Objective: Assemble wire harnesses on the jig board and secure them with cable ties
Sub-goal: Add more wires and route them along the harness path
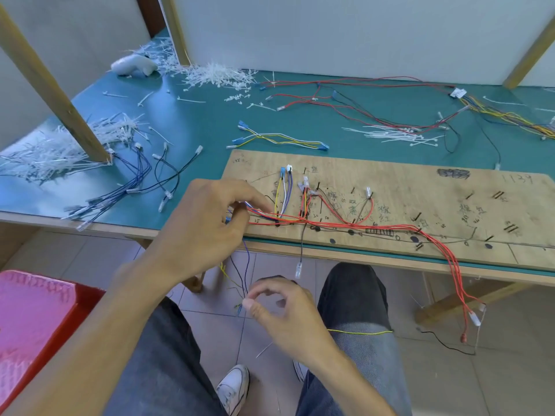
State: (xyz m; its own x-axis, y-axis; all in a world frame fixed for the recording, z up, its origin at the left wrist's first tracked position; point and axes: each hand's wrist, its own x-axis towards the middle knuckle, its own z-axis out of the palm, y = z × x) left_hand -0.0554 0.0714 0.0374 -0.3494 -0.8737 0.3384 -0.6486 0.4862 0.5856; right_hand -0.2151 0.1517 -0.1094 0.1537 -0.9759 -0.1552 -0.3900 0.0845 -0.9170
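**Item 1.** Pale plywood jig board, with handwritten ink marks and dark pegs. It lies along the near edge of the green-topped desk, right of centre.

**Item 2.** Red, yellow and blue wire bundle. It is routed among the pegs beside the board's near edge. Its right end drops off the desk's near edge.

**Item 3.** Thin blue and yellow wire tails. They hang from the board's left end, below the desk's near edge.

**Item 4.** Left hand. It is at the board's left end, with thumb and forefinger closed on the wire bundle where it leaves the board.

**Item 5.** Right hand. It is under the desk's near edge, over the lap. Thumb and forefinger pinch the lower ends of the wire tails, and the other fingers are loosely curled.

**Item 6.** Loose white plastic cable ties. They lie in a small heap beyond the board's far edge, towards the desk's right side, with none in hand.

**Handling note (judgement).** The step in hand appears to be drawing the tails even before tying.
- Keep the left pinch firm so the routed wires do not lift off their pegs.
- Pull the tails straight down with light, even tension and sort out any crossed strands.
- Reach for a tie only once the bundle lies flat and tight.
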